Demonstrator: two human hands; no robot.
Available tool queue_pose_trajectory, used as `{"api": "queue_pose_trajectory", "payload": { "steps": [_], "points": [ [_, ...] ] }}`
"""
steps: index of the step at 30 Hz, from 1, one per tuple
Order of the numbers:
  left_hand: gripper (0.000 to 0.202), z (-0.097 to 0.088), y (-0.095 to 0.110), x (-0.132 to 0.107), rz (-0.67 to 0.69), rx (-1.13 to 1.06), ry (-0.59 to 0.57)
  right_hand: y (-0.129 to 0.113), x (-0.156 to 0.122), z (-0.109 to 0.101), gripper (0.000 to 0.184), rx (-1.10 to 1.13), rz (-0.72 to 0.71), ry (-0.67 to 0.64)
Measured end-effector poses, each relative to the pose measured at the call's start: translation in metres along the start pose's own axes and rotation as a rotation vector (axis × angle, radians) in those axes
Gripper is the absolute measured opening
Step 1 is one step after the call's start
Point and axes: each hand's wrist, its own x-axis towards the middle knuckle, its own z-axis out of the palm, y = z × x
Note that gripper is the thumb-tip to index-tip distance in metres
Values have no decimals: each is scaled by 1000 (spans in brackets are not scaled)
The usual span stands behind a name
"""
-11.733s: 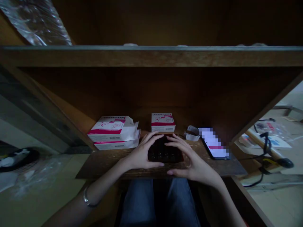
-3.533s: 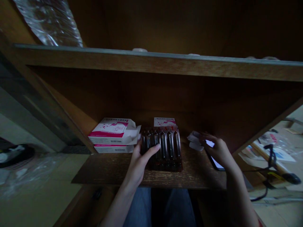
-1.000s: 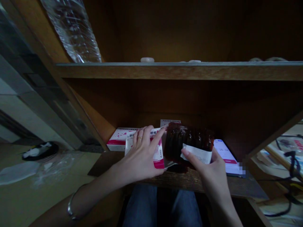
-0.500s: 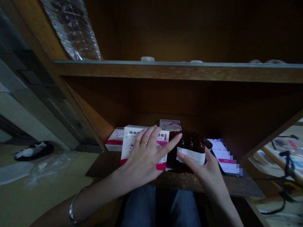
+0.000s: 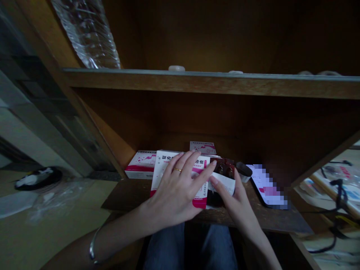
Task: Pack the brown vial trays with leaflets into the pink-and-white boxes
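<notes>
My left hand (image 5: 176, 191) lies across a white and pink medicine carton (image 5: 180, 165), its fingers holding the carton against the shelf board. My right hand (image 5: 236, 206) pinches a dark amber ampoule tray (image 5: 223, 168) together with a folded white leaflet (image 5: 222, 183). The tray's left part is hidden behind or inside the carton's right end; I cannot tell which. My left index fingertip nearly meets the leaflet. A small dark rounded piece (image 5: 244, 168) sticks out at the tray's far right.
Behind my hands are two more pink and white cartons (image 5: 140, 165) (image 5: 202, 148), and a phone with a pixelated screen (image 5: 266, 185) lies to the right. Above runs a wooden shelf edge (image 5: 197, 82). Cables and papers lie on the floor at lower right.
The carton has shifted right, and it now covers more of the ampoule tray. Less of the tray shows. Both hands have moved with them, and the leaflet stays with the tray.
</notes>
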Motion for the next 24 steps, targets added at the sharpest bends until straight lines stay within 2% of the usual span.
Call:
{"api": "queue_pose_trajectory", "payload": {
  "steps": [2, 5, 7, 10, 13, 16, 20, 24],
  "points": [
    [81, 1, -1, 0, -6, -18, 20, 0, -2, -3, 71, -48, 38, 25],
    [81, 3, 1, -1, -6, -49, 51, 1, -2, -7, 73, -86, 60, -67],
    [82, 4, 3, 0, 1, -66, 54, 3, -3, -7, 75, -129, 43, -119],
    [84, 5, 5, 3, -2, -71, 60, 7, -3, -3, 77, -189, -12, -122],
    [90, 5, 4, 6, -48, -53, 67, 10, -2, -2, 64, -92, -114, -57],
    [97, 4, 1, 7, -119, -38, 69, 11, 0, -6, 41, 82, -221, 67],
    [90, 4, 1, 8, -129, -38, 83, 9, 0, -8, 10, 72, -237, -12],
    [90, 5, 5, 9, -101, -47, 106, 6, -5, -6, 9, 34, -234, -47]
  ]
}}
